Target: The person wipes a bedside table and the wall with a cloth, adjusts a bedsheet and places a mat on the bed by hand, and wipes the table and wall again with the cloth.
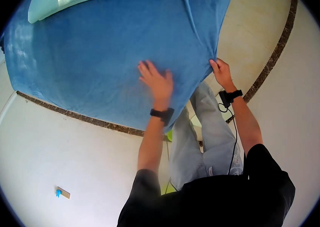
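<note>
A blue bed sheet (pixel 92 56) is spread over a bed and reaches down toward my legs. My left hand (pixel 158 82) is over the sheet's middle right part with its fingers spread; it is slightly blurred, and I cannot tell how firmly it touches. At the sheet's right corner, my right hand (pixel 221 71) pinches the edge between thumb and fingers. Creases run from that corner up the right side of the cloth. Both wrists wear black straps, and a cable hangs from the right one.
A pale green pillow (pixel 50 9) lies on the sheet at the top left. White walls with a dark baseboard (pixel 269 64) border the bed and the beige floor (pixel 252 26). A wall socket (pixel 64 192) with a blue plug is at the lower left.
</note>
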The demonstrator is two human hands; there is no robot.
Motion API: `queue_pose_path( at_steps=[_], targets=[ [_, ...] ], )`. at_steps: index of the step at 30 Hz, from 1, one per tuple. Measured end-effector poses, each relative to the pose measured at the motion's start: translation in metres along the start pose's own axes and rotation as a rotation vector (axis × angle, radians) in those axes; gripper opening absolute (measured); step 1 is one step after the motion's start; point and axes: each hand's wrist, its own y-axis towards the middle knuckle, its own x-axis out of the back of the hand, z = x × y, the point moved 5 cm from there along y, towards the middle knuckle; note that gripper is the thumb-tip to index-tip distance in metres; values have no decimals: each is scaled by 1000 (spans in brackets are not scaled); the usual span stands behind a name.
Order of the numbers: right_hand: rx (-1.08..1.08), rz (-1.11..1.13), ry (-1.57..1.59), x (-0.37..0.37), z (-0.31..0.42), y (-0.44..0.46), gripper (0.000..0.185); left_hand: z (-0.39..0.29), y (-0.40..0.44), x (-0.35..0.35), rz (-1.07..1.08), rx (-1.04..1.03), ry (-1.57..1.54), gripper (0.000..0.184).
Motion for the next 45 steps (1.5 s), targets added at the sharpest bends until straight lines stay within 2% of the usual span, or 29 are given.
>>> queue_pose_path(
  at_steps=[3,6,9,12,14,15,18,21,22,24,26,29,30,32,35,38,41,44,45],
  targets=[
    [-110,81,103,-14,9,7,35,-37,5,-10,96,-232,20,86],
    [-78,175,90,-32,6,34,40,-59,-10,-29,239,-320,138,87],
    [-24,151,-88,-18,35,56,47,-57,-3,-18,250,-289,102,88],
    [-87,-202,251,7,70,85,49,-53,8,-5,296,-307,130,90],
    [-182,-204,140,24,106,115,50,-58,17,5,396,-297,153,88],
    [-213,-206,101,40,94,122,51,-67,7,-12,428,-300,178,87],
    [43,-163,-378,53,110,144,52,-74,15,-13,450,-300,211,84],
    [164,-81,-377,74,109,133,54,-78,19,-8,360,-370,101,74],
    [257,-114,-389,80,103,130,52,-79,23,-8,337,-367,62,67],
    [231,-62,-237,82,72,130,49,-85,26,-10,295,-351,-10,53],
    [64,7,-91,72,44,135,45,-93,35,-9,235,-253,23,41],
    [19,138,17,53,33,161,43,-123,65,-20,163,-120,31,29],
    [43,109,22,67,44,167,43,-135,74,-24,149,-78,24,26],
    [83,69,27,105,75,172,45,-185,99,-26,95,-143,-46,23],
    [-58,-198,469,144,63,231,46,-252,158,-44,53,-190,-154,21],
    [-129,-42,301,175,105,287,45,-291,202,-70,68,-139,-217,22],
    [61,166,-293,185,113,323,44,-318,232,-91,59,-105,-130,25],
    [287,182,-291,207,111,315,47,-324,236,-100,66,-129,-73,27],
    [192,202,-177,208,104,311,47,-325,235,-100,71,-148,-71,27]
  ],
)
